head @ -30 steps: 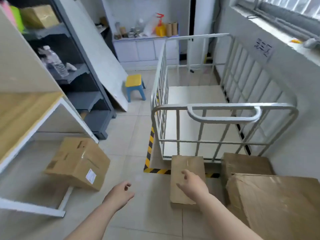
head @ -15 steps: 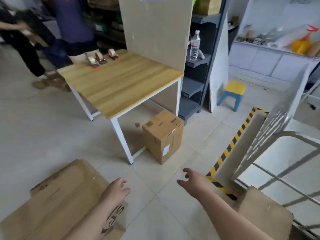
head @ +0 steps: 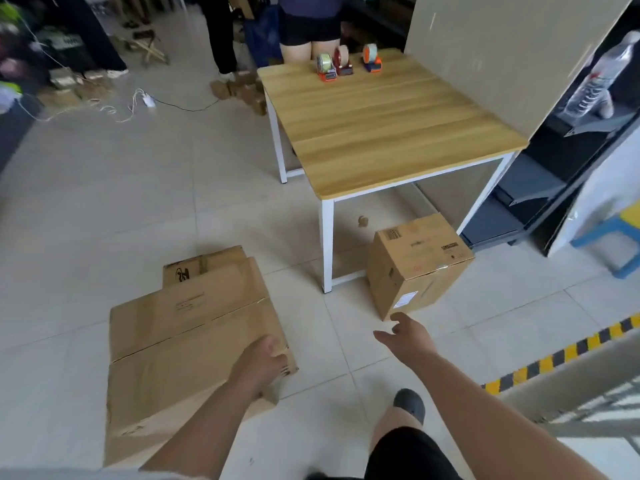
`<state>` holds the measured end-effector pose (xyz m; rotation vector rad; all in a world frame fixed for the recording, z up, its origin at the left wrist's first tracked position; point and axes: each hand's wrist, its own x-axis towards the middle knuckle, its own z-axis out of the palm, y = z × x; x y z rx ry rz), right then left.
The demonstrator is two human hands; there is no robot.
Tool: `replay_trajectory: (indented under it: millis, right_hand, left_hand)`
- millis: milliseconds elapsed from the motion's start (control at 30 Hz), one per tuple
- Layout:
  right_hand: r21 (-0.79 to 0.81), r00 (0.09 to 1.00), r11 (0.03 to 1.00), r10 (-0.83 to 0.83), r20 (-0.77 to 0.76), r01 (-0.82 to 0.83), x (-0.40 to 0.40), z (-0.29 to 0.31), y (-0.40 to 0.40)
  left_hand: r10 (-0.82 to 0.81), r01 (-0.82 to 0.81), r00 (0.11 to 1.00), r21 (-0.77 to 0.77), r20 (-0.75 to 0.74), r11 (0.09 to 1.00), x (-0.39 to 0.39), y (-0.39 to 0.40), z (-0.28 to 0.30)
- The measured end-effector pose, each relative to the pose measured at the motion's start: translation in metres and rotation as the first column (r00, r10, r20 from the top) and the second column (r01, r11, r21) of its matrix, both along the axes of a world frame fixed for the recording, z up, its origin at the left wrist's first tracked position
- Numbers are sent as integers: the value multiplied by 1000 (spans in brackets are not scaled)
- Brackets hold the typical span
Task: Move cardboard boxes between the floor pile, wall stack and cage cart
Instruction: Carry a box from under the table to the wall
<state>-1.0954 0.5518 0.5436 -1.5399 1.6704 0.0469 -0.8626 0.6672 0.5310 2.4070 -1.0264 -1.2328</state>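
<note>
Pale floor tiles (head: pixel 104 202) carry the flattened cardboard pile (head: pixel 180 344), long axis running away from the person, its near right edge under the left hand (head: pixel 261 358), fingers curled over it, the right hand (head: pixel 408 337) spread, empty.

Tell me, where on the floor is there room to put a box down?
The widest bare tiles lie left of the wooden table, beyond the flattened boxes. A smaller bare patch sits between those and the upright box, near the right hand. Crowded: under the table, and far back by the small boxes and cables.
</note>
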Motion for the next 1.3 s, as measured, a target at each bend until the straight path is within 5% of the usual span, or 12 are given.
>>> replay_trajectory:
  millis: [367,733,1033,1300]
  right_hand:
    - [39,996,998,45,-71,-42,-107,-28,-196]
    - [74,987,997,-11,-162,23,-166,-140,-386]
    - [-71,952,988,-149,-268,135,-169,-279,-519]
    - [-9,890,965,-246,-383,263,-187,-355,-507]
  left_hand:
    - [74,-69,995,85,-67,994,-106,-189,-38]
    - [-127,143,986,170,-105,975,-184,-411,-142]
    - [237,-195,956,230,-171,953,-190,-534,-275]
    - [456,-348,836,348,-305,871,-185,-537,-346]
